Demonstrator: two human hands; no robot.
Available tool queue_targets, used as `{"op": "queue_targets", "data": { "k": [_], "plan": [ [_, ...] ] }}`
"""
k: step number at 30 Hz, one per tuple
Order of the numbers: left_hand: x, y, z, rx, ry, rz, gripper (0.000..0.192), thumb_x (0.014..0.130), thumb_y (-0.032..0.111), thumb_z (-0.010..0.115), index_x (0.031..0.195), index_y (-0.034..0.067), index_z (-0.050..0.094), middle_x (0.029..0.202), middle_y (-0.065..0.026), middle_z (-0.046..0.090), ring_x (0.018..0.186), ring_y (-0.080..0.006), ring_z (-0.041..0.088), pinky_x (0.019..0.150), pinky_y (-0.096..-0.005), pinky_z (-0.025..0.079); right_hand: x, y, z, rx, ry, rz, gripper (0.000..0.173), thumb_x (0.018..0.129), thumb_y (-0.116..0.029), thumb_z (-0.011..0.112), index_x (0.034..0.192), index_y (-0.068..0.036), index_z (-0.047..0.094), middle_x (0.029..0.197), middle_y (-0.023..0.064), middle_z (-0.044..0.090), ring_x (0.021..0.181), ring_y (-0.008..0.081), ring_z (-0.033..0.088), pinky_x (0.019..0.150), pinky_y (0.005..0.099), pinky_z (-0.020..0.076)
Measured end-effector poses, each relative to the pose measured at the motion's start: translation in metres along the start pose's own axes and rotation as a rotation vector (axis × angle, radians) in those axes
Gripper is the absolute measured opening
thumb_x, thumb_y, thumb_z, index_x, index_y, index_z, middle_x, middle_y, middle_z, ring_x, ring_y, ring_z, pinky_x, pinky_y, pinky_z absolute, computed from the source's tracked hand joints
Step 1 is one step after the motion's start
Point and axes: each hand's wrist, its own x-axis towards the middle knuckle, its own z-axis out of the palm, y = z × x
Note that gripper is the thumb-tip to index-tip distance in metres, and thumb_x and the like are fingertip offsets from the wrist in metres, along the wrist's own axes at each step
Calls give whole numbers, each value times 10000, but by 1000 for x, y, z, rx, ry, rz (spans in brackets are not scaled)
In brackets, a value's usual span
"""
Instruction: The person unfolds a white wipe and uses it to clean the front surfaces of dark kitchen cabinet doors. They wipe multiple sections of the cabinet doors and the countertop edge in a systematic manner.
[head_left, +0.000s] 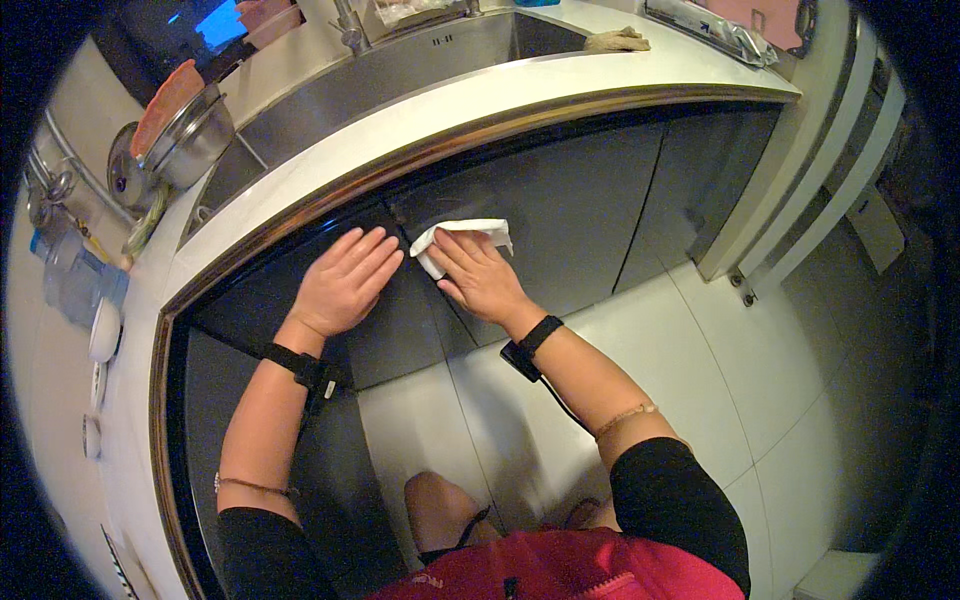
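My right hand (480, 276) lies over a folded white cloth or paper wipe (491, 226), pressing it against the dark grey cabinet door (570, 202). Its fingers hide the middle of the wipe, whose edges stick out above and to the left. To the left, my left hand (349, 277) is held flat with fingers extended and nothing in it, at the dark cabinet front (397, 330). Whether its palm touches the panel I cannot tell. Both wrists wear black straps, with a small dark device (520, 361) at the right one.
Above the doors runs a white countertop (442, 112) with a brown edge and a steel sink (360, 97). Steel bowls (196, 139) and an orange basket (169, 105) stand at left, near a clear blue jug (75, 277). A beige cloth (619, 40) lies right of the sink. Tiled floor (637, 337) is below.
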Motion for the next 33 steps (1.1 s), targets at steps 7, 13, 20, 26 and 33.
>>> {"op": "queue_targets", "data": {
  "k": [7, 13, 20, 26, 33],
  "plan": [
    [-20, -15, 49, 180, -138, 86, 579, 859, 272, 566, 1401, 113, 435, 1499, -30, 370, 1379, -193, 346, 1141, -383, 262, -12, 39, 2, 12, 109, 38, 558, 842, -327, 580, 1346, -108, 481, 1448, 102, 414, 1309, 283, 405, 1109, 452, 289],
    [-26, -20, 63, 321, -182, 106, 533, 920, 406, 466, 1393, 162, 465, 1495, 10, 374, 1381, -143, 328, 1168, -350, 189, -24, 149, -56, 149, 642, 764, 767, 953, -435, 457, 1479, 41, 166, 1556, 271, 32, 1450, 396, 4, 1172, 457, -8],
    [-21, -15, 57, 317, -206, 97, 537, 900, 404, 508, 1380, 164, 482, 1477, 13, 404, 1361, -157, 364, 1157, -368, 200, -16, 13, 25, 389, -96, 45, 677, 817, -366, 628, 1407, -101, 428, 1462, 126, 409, 1357, 257, 373, 1131, 407, 265],
    [-20, -12, 57, 354, -184, 103, 519, 894, 398, 508, 1364, 175, 505, 1467, 17, 420, 1360, -150, 369, 1158, -364, 192, -41, 156, -23, 93, 702, 576, 625, 889, -233, 509, 1407, 58, 315, 1488, 271, 272, 1400, 426, 196, 1174, 465, 89],
    [-20, -9, 57, 353, -210, 101, 542, 880, 419, 543, 1357, 165, 507, 1450, -2, 442, 1350, -179, 383, 1153, -387, 194, -36, 55, 5, 606, -186, 94, 644, 798, -381, 650, 1312, -23, 501, 1377, 228, 460, 1327, 385, 373, 1122, 494, 245]
  ]
}}
